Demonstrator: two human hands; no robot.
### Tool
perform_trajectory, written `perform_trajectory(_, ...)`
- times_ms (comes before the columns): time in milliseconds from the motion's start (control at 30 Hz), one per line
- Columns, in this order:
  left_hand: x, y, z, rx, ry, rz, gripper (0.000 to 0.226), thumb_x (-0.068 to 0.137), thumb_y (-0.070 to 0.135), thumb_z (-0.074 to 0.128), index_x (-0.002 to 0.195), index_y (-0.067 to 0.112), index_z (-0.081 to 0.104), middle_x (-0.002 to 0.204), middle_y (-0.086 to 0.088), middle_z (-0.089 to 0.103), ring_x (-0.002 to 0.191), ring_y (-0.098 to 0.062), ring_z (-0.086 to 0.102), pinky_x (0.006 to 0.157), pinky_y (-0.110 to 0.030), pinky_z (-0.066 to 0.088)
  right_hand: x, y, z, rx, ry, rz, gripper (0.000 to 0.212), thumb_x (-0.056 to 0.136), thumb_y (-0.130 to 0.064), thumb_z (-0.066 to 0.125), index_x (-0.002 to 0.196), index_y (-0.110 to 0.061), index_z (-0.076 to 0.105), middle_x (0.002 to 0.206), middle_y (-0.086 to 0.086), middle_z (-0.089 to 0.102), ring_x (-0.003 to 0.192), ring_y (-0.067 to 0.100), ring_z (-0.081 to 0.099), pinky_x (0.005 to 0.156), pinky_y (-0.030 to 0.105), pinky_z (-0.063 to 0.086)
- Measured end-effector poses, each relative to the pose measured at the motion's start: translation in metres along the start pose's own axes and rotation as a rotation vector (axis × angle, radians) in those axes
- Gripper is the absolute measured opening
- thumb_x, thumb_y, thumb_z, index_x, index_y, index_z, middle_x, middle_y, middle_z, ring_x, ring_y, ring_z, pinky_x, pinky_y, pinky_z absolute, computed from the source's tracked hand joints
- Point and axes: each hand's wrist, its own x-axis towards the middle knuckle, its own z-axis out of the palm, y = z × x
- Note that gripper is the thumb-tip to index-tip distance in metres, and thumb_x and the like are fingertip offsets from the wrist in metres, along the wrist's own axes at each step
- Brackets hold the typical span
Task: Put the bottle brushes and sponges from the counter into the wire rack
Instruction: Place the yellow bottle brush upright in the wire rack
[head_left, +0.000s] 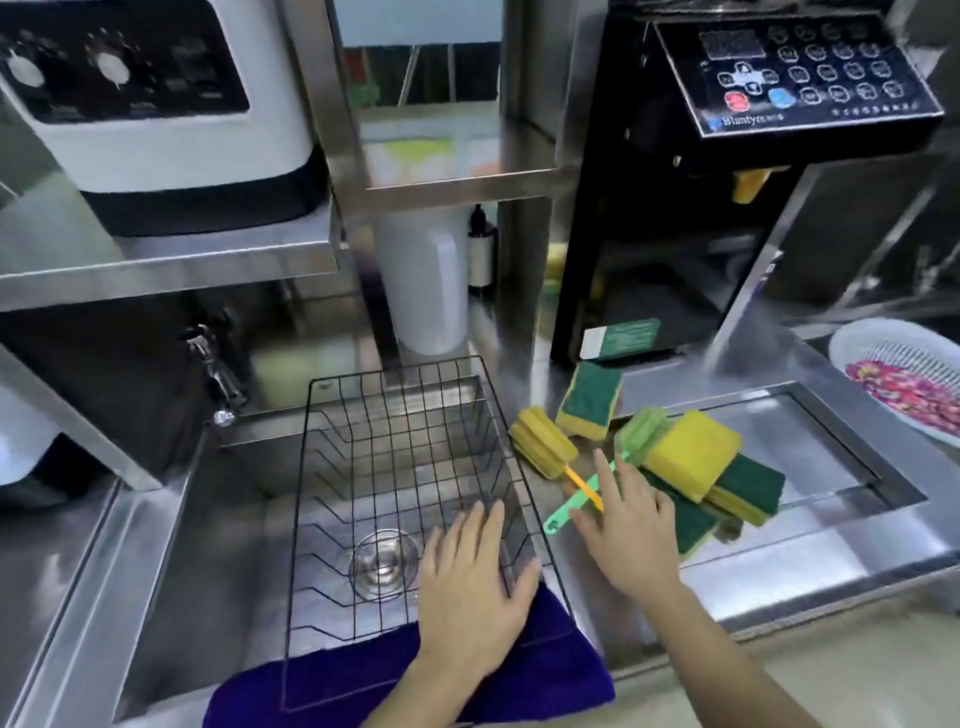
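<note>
Your left hand (470, 587) lies flat, fingers spread, on the near right corner of the empty wire rack (405, 467) over the sink (171, 519). Your right hand (631, 530), fingers spread and holding nothing, rests over the green brush handle (563, 512). Beyond it on the table (779, 566), the yellow brush (543, 449), green brush and sponges (696, 457) lie just right of the rack.

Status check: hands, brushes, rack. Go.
Both hands open: left hand on wire rack, right hand over brush handles. Rack empty. Sponges on counter.
</note>
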Motion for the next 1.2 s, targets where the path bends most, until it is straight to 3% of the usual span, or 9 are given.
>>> perform_trajectory(100, -0.012, 0.001, 0.003, 0.103, -0.139, 0.039, 0.101, 0.074, 0.079, -0.014, 0.136, 0.025, 0.045, 0.127, 0.006, 0.058, 0.116, -0.016, 0.052, 0.100, -0.032, 0.032, -0.004, 0.002, 0.014, 0.026, -0.082, 0.016, 0.071, 0.062, -0.034, 0.083, 0.123, -0.006, 0.060, 0.111, 0.014, 0.071, 0.108, 0.029, 0.066, 0.083, 0.046, 0.052)
perform_trajectory(200, -0.018, 0.002, 0.003, 0.137, -0.234, 0.043, 0.096, 0.071, 0.077, -0.011, 0.120, 0.025, 0.053, 0.114, 0.005, 0.062, 0.106, -0.016, 0.056, 0.091, -0.032, 0.036, -0.006, 0.002, 0.021, 0.037, -0.103, 0.040, 0.047, 0.075, -0.030, 0.074, 0.115, -0.008, 0.064, 0.111, 0.011, 0.072, 0.116, 0.030, 0.061, 0.089, 0.051, 0.046)
perform_trajectory(333, -0.024, -0.001, 0.008, 0.127, -0.268, 0.060, 0.106, 0.068, 0.079, -0.019, 0.108, 0.021, 0.060, 0.102, 0.002, 0.065, 0.093, -0.019, 0.059, 0.078, -0.033, 0.044, -0.002, 0.001, 0.018, -0.072, -0.034, 0.035, 0.022, 0.063, -0.015, 0.082, 0.077, -0.009, 0.067, 0.072, 0.009, 0.071, 0.077, 0.031, 0.067, 0.074, 0.044, 0.043)
perform_trajectory(433, -0.024, -0.002, 0.010, 0.139, -0.279, 0.051, 0.097, 0.069, 0.074, -0.011, 0.105, 0.020, 0.061, 0.099, 0.000, 0.064, 0.091, -0.020, 0.059, 0.073, -0.032, 0.043, 0.005, 0.002, 0.018, -0.092, -0.028, 0.040, 0.016, 0.063, 0.000, 0.076, 0.069, -0.007, 0.063, 0.066, 0.011, 0.067, 0.067, 0.033, 0.062, 0.068, 0.040, 0.029)
perform_trajectory(533, -0.024, -0.001, 0.008, 0.146, -0.290, 0.047, 0.099, 0.069, 0.075, -0.012, 0.107, 0.020, 0.060, 0.101, -0.001, 0.064, 0.095, -0.020, 0.058, 0.073, -0.033, 0.042, 0.010, 0.001, 0.008, 0.002, -0.120, 0.043, 0.010, 0.072, 0.002, 0.070, 0.079, -0.002, 0.063, 0.078, 0.017, 0.066, 0.070, 0.037, 0.063, 0.063, 0.042, 0.041)
perform_trajectory(667, -0.025, -0.004, 0.009, 0.150, -0.263, 0.069, 0.099, 0.070, 0.076, -0.013, 0.107, 0.020, 0.060, 0.103, -0.001, 0.064, 0.097, -0.021, 0.057, 0.074, -0.034, 0.042, 0.017, -0.008, -0.015, 0.316, -0.034, 0.179, 0.018, 0.094, -0.010, 0.049, 0.103, 0.001, 0.059, 0.105, 0.020, 0.060, 0.090, 0.041, 0.060, 0.071, 0.042, 0.046)
perform_trajectory(933, -0.038, -0.031, -0.007, 0.209, -0.221, 0.086, 0.095, 0.069, 0.074, -0.011, 0.102, 0.018, 0.059, 0.101, 0.000, 0.064, 0.093, -0.020, 0.057, 0.069, -0.032, 0.039, 0.046, -0.063, -0.070, 0.795, 0.070, 0.111, 0.023, 0.091, -0.018, 0.057, 0.103, 0.000, 0.062, 0.089, 0.015, 0.059, 0.081, 0.025, 0.054, 0.078, 0.040, 0.045)
perform_trajectory(1100, -0.052, -0.064, -0.024, 0.261, -0.166, 0.021, 0.087, 0.075, 0.074, -0.003, 0.100, 0.018, 0.058, 0.097, 0.000, 0.063, 0.092, -0.020, 0.057, 0.071, -0.032, 0.039, 0.043, -0.120, -0.058, 1.065, -0.125, 0.086, 0.007, 0.089, -0.015, 0.061, 0.091, -0.008, 0.060, 0.075, 0.002, 0.057, 0.078, 0.026, 0.058, 0.071, 0.047, 0.055)
perform_trajectory(1200, -0.061, -0.079, -0.033, 0.240, -0.107, -0.027, 0.081, 0.079, 0.072, 0.004, 0.086, 0.016, 0.061, 0.084, -0.002, 0.064, 0.081, -0.021, 0.059, 0.067, -0.033, 0.041, 0.029, -0.154, -0.038, 1.148, -0.329, 0.102, 0.007, 0.090, -0.011, 0.059, 0.090, -0.005, 0.057, 0.074, 0.004, 0.052, 0.072, 0.025, 0.058, 0.048, 0.032, 0.059)
